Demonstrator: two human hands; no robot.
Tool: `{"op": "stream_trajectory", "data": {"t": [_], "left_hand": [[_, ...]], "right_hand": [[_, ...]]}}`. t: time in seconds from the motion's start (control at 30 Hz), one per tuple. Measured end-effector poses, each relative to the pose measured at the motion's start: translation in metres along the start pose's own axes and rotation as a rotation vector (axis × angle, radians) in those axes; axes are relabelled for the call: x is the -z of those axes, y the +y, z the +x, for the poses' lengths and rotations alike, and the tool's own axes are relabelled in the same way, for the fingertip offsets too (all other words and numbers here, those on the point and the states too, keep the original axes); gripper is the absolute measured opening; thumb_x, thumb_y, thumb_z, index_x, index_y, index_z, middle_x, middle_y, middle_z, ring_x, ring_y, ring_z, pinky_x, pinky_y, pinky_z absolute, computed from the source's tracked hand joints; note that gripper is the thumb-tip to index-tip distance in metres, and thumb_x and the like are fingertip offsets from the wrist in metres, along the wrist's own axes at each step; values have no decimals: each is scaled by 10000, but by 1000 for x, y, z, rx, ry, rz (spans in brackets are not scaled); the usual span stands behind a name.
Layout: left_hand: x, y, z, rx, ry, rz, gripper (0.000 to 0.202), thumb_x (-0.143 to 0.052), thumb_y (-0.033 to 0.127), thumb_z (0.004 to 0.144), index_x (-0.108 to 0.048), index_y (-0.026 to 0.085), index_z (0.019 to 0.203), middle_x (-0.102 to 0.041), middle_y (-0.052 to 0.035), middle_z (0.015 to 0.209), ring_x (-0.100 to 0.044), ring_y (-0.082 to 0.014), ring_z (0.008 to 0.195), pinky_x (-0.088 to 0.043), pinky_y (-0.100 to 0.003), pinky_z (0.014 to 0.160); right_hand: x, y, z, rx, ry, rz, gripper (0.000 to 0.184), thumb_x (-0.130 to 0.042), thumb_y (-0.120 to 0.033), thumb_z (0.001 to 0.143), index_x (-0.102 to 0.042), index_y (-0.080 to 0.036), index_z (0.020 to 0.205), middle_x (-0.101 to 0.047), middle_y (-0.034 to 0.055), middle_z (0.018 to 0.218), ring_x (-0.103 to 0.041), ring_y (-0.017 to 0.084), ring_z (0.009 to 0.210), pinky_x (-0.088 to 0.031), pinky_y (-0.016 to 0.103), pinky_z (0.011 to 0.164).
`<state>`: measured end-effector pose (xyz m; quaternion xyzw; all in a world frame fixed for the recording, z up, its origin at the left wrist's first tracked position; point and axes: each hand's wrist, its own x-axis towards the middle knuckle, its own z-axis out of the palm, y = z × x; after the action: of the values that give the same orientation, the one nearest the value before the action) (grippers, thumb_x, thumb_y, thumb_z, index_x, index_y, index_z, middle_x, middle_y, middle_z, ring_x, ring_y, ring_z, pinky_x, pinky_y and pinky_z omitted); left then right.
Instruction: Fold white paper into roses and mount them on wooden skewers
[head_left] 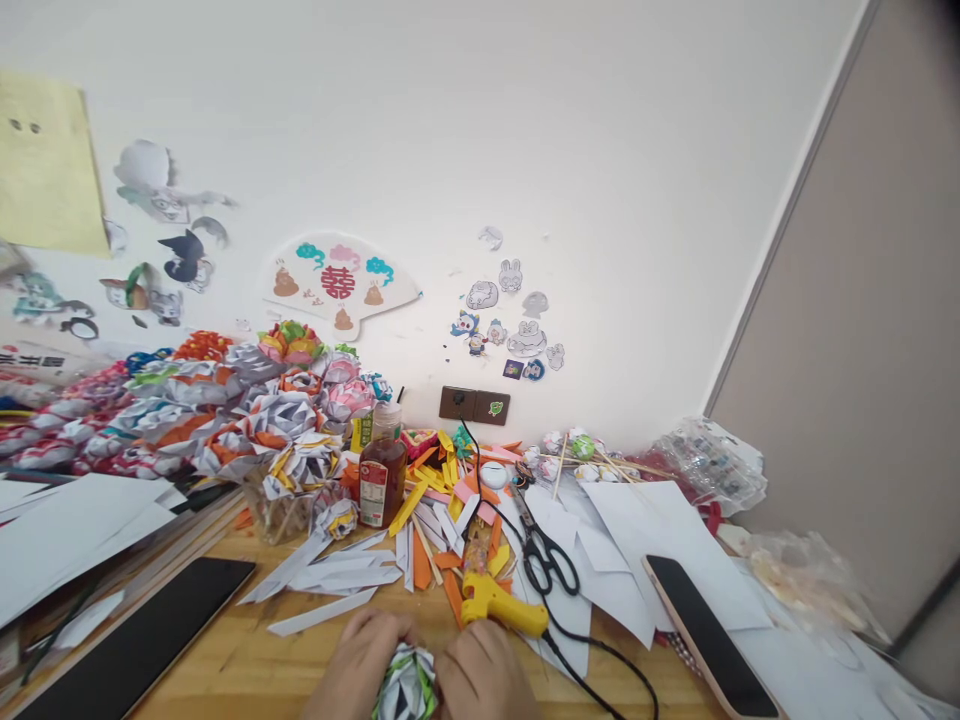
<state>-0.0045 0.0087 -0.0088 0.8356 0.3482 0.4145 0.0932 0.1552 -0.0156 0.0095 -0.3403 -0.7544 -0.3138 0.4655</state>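
Note:
Between my two hands, at the bottom of the head view, is a folded paper flower (406,684) in white and green. My left hand (361,664) curls around its left side, and my right hand (482,672) closes on its right side. The fingertips are partly hidden behind the flower and knuckles. Just beyond my right hand lies a yellow hot glue gun (501,603) with a black cord. Folded white paper strips (337,578) are spread on the wooden table (247,640) past my left hand.
Black scissors (546,556) rest on white paper sheets. A phone (709,636) lies at right, a dark tablet-like slab (142,645) at left. A syrup-coloured bottle (382,475) stands before piled paper flowers (281,415). Orange and yellow strips (431,490) cover the middle.

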Motion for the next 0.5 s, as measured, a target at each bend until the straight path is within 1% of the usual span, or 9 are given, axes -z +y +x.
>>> {"op": "stream_trajectory", "data": {"t": [0.1, 0.17, 0.23, 0.3, 0.37, 0.43, 0.5], "left_hand": [[2, -3, 2, -39, -61, 3, 332, -622, 112, 525, -537, 219, 828, -598, -13, 763, -536, -234, 734, -450, -325, 645], [3, -4, 2, 6, -85, 0, 324, -630, 116, 532, -543, 217, 827, -601, -18, 771, -540, -242, 753, -454, -333, 661], [2, -5, 1, 67, -81, -16, 332, -642, 129, 544, -547, 217, 850, -604, -24, 789, -547, -249, 775, -462, -335, 671], [-1, -6, -1, 125, -35, -44, 389, -665, 153, 545, -546, 221, 910, -609, -34, 835, -557, -260, 809, -471, -345, 694], [-4, -8, -3, 181, 28, -94, 509, -694, 159, 513, -533, 229, 991, -610, -46, 911, -562, -280, 871, -475, -368, 748], [-7, -11, -5, 251, 89, -161, 613, -711, 157, 493, -508, 237, 1066, -602, -64, 1002, -554, -299, 957, -463, -397, 823], [-8, -13, -6, 298, 119, -226, 637, -729, 191, 497, -505, 233, 1092, -596, -83, 1048, -548, -312, 998, -455, -418, 856]], "right_hand": [[0, 1, -2, 2, -26, 27, 358, -316, -91, 858, -534, -156, 581, -482, 30, 499, -417, 155, 494, -262, 284, 472], [0, 1, -5, -37, -56, 75, 308, -332, -104, 832, -530, -164, 603, -493, 33, 523, -425, 162, 504, -276, 284, 475], [1, 2, -8, -116, -100, 143, 243, -353, -112, 796, -537, -168, 648, -518, 41, 570, -445, 172, 530, -301, 285, 489], [2, 3, -10, -205, -155, 207, 186, -385, -103, 760, -559, -166, 732, -554, 50, 636, -480, 181, 576, -336, 285, 516], [4, 5, -11, -267, -207, 250, 177, -416, -93, 746, -566, -167, 804, -581, 54, 687, -512, 190, 619, -365, 284, 544], [5, 7, -11, -297, -244, 275, 153, -442, -113, 762, -565, -170, 833, -594, 56, 706, -530, 199, 641, -383, 289, 564], [5, 8, -11, -311, -271, 304, 119, -457, -169, 799, -568, -175, 842, -600, 53, 705, -544, 205, 647, -391, 293, 573]]}}
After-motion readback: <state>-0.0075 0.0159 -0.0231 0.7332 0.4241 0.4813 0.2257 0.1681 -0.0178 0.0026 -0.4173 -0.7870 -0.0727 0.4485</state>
